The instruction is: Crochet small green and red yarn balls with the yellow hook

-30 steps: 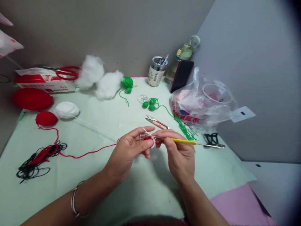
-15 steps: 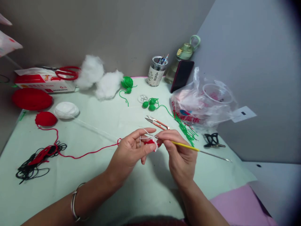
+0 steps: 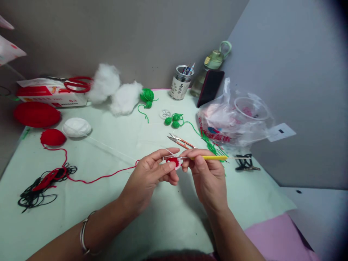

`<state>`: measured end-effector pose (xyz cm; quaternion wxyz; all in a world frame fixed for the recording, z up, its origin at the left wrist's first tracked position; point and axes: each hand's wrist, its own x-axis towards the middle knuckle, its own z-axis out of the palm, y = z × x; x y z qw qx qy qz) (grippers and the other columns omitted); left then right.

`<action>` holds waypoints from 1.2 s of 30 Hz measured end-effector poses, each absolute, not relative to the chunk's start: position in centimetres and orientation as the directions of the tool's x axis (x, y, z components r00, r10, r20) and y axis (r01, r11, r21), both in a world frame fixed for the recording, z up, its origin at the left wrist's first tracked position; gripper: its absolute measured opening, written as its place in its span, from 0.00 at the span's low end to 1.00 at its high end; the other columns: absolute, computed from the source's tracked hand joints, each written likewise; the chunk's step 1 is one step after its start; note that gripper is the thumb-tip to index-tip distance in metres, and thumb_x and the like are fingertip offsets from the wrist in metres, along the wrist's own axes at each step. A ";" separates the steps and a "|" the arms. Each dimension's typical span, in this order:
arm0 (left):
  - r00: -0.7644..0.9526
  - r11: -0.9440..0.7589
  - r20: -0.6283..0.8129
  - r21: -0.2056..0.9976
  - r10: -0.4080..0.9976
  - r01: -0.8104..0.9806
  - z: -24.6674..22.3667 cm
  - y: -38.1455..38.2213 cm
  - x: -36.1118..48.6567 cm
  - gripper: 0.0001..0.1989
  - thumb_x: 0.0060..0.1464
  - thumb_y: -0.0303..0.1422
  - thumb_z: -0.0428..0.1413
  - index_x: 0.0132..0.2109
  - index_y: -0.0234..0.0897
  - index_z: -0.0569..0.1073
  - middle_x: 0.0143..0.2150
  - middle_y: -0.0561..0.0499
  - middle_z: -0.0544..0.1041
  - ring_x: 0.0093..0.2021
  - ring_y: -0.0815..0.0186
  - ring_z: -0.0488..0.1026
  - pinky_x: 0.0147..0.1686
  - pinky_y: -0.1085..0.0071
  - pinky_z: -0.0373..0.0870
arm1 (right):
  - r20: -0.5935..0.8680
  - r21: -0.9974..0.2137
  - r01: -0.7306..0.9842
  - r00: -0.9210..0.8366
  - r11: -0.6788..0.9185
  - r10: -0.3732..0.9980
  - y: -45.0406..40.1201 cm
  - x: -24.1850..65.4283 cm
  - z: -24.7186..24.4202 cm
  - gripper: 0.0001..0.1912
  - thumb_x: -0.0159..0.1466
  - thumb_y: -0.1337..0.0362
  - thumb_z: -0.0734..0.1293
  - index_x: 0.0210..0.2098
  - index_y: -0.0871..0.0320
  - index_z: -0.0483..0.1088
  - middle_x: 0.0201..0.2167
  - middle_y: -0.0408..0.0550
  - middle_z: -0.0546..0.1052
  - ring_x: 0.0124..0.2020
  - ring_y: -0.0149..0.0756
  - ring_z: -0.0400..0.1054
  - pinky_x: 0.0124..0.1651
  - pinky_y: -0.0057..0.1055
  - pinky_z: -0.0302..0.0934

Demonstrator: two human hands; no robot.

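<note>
Pinched between the thumb and fingers of my left hand is a small red crochet piece with a white edge. White yarn runs over my left index finger and back to a white yarn ball. My right hand grips a crochet hook by its yellow handle, and the hook's tip meets the piece's white edge. Red yarn leads from near my left hand to a small red yarn ball. Just beyond my hands lie thread snips with orange handles.
Green crocheted balls and green yarn ends lie beyond the snips. At right sit a plastic bag and a black hair clip. White stuffing, a pen tin and a phone stand along the back. Black cord lies left.
The hook has swung from slanting down to the right to nearly level. The red piece has turned, showing more of its red face, and my left lower fingers have shifted beneath it.
</note>
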<state>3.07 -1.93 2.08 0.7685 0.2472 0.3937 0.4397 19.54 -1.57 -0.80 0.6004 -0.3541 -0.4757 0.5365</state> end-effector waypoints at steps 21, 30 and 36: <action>0.248 0.426 -0.353 0.816 0.902 -0.390 1.8 -1.9 2.8 0.19 0.57 0.35 0.67 0.55 0.40 0.81 0.24 0.57 0.76 0.27 0.72 0.71 0.35 0.73 0.70 | 0.569 -0.802 0.171 -0.073 0.573 0.819 -2.4 20.1 0.0 0.12 0.74 0.70 0.62 0.45 0.53 0.76 0.38 0.48 0.81 0.39 0.38 0.76 0.43 0.38 0.72; 0.194 0.355 -0.306 0.878 0.932 -0.322 1.6 -1.6 2.8 0.22 0.50 0.34 0.71 0.53 0.40 0.83 0.30 0.55 0.73 0.30 0.70 0.68 0.33 0.72 0.70 | 0.638 -0.671 0.333 -0.195 0.662 0.745 -2.8 20.1 -0.1 0.13 0.72 0.71 0.62 0.50 0.52 0.75 0.40 0.50 0.83 0.44 0.43 0.78 0.45 0.42 0.73; 0.199 0.358 -0.305 0.864 0.931 -0.354 1.5 -1.7 3.0 0.26 0.50 0.34 0.71 0.57 0.41 0.80 0.32 0.55 0.74 0.29 0.71 0.67 0.31 0.73 0.68 | 0.676 -0.606 0.389 -0.207 0.694 0.707 -2.8 19.8 0.1 0.14 0.72 0.72 0.62 0.50 0.52 0.75 0.42 0.52 0.82 0.43 0.41 0.78 0.42 0.40 0.73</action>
